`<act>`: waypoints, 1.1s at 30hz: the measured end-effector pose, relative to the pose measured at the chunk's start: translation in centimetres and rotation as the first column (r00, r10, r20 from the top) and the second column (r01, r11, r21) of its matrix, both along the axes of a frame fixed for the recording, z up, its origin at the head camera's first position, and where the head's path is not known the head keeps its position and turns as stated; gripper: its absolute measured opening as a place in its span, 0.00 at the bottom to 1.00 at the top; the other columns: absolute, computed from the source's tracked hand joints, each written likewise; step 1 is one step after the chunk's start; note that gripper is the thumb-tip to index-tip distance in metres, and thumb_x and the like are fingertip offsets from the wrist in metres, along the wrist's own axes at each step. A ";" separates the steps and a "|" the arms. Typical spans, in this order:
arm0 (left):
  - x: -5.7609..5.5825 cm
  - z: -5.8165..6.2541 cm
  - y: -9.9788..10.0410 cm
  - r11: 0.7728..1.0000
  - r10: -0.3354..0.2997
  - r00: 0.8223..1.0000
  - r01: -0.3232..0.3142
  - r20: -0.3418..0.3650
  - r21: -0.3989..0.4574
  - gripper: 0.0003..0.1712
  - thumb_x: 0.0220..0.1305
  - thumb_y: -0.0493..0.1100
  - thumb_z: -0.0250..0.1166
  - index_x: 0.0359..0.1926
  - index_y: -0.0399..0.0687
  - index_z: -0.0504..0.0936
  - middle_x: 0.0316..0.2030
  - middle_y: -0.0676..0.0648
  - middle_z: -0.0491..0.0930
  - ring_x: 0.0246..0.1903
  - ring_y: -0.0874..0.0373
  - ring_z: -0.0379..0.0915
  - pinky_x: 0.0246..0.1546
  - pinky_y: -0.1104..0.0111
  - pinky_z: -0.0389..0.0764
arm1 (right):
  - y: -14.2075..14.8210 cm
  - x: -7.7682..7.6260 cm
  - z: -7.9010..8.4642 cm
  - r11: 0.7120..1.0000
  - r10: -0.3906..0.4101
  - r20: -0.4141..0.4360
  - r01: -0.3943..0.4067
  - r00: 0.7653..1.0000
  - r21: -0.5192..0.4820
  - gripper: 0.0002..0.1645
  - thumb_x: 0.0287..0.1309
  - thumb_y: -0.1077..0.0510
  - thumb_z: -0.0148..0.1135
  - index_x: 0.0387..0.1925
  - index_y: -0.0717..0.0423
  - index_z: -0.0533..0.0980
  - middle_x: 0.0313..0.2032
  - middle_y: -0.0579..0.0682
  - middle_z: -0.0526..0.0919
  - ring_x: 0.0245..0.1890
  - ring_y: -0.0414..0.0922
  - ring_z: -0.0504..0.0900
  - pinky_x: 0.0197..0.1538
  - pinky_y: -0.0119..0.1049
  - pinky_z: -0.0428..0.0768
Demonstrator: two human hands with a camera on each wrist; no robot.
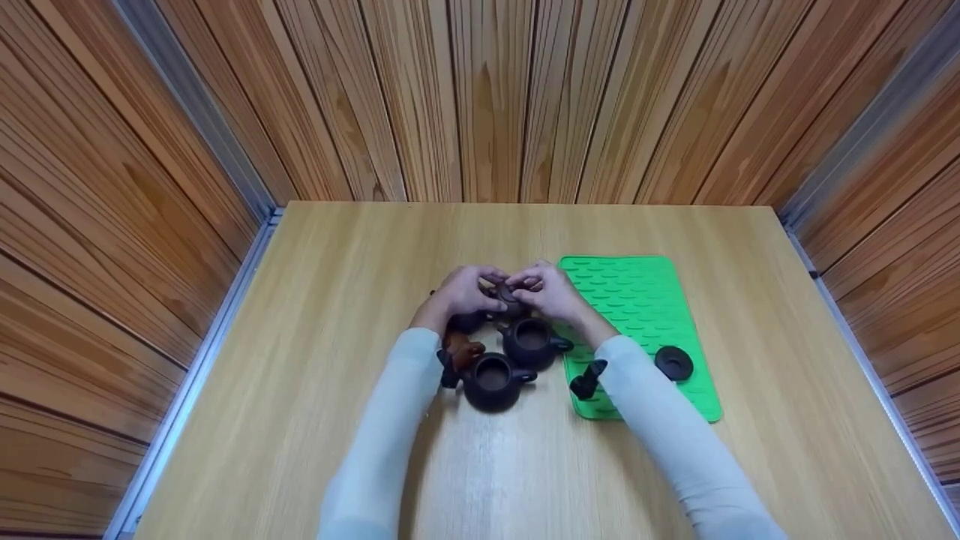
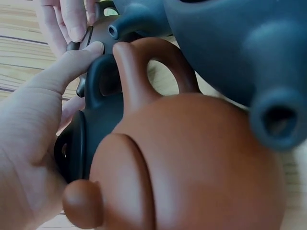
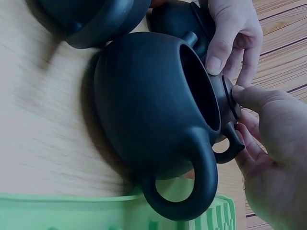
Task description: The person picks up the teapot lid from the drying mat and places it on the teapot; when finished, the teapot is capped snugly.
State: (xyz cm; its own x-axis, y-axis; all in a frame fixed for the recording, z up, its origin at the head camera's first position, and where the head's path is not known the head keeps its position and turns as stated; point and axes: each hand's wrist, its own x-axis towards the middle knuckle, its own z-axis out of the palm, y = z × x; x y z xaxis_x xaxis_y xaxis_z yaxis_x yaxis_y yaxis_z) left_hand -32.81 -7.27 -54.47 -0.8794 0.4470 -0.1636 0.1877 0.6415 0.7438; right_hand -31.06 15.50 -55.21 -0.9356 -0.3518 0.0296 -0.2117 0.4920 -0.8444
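Note:
At the back of the group stands a small dark brown teapot (image 1: 512, 307) with its lid (image 3: 231, 97) on, partly covered by both hands. My left hand (image 1: 466, 290) holds its left side, the thumb on the body by the lid. From the right, my right hand (image 1: 555, 291) pinches at the lid's rim, its other fingers behind near the handle. Close in front is a lidless black teapot (image 1: 531, 343). Another lidless black teapot (image 1: 493, 382) sits nearer the front. Beneath my left wrist are a reddish-brown teapot (image 2: 201, 158) and a lidded black one (image 2: 103, 122).
A green mat (image 1: 630, 292) lies at the right, partly under my right forearm. On it rest a round black lid (image 1: 673, 363) and a small black object (image 1: 587, 380), partly hidden by the sleeve. Wooden panel walls (image 1: 487, 112) border the table (image 1: 315, 337).

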 end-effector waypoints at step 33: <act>4.9 2.4 -2.9 1.000 -0.013 0.948 0.004 -0.319 -0.029 0.35 0.66 0.45 0.82 0.73 0.49 0.85 0.70 0.40 0.86 0.65 0.41 0.87 0.71 0.48 0.85 | 0.2 -0.2 -0.2 1.000 0.003 0.014 -0.003 1.000 0.002 0.15 0.73 0.64 0.74 0.57 0.62 0.90 0.58 0.65 0.83 0.58 0.62 0.88 0.67 0.54 0.85</act>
State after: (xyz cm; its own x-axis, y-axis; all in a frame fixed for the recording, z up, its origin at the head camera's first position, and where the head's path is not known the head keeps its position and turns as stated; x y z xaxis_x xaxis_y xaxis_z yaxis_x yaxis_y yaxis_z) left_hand -27.91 -10.18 -52.04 -0.8840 0.4538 0.1124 0.4177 0.6587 0.6259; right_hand -31.28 15.67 -55.36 -0.9348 -0.3547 0.0162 -0.2018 0.4932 -0.8462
